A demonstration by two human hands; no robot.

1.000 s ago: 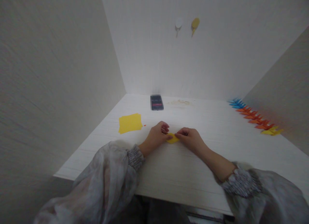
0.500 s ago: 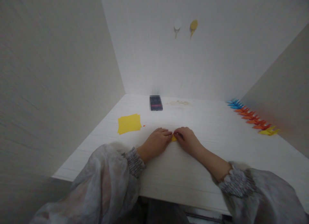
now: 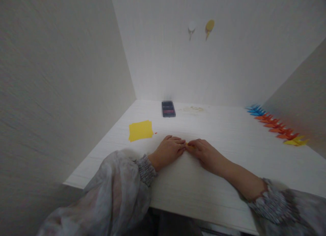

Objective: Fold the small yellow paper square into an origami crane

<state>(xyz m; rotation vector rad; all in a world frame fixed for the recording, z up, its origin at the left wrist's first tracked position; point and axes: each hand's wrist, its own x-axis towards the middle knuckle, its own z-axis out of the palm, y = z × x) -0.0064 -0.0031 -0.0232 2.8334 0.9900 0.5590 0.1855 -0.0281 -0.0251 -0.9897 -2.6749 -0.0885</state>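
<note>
My left hand (image 3: 169,150) and my right hand (image 3: 203,151) rest side by side on the white table (image 3: 229,168), fingertips almost meeting. Between them only a sliver of a small folded yellow paper (image 3: 188,145) shows; both hands press down on it with curled fingers. Most of the paper is hidden under the fingers. Grey gauzy sleeves cover both forearms.
A flat yellow paper sheet (image 3: 140,130) lies at the left, with a tiny orange scrap (image 3: 156,133) beside it. A dark blurred box (image 3: 168,109) stands at the back. A row of folded blue, orange and yellow paper pieces (image 3: 276,125) lines the right wall. Walls enclose three sides.
The hands have closed together over the yellow paper, hiding nearly all of it. The view has shifted slightly to the left.
</note>
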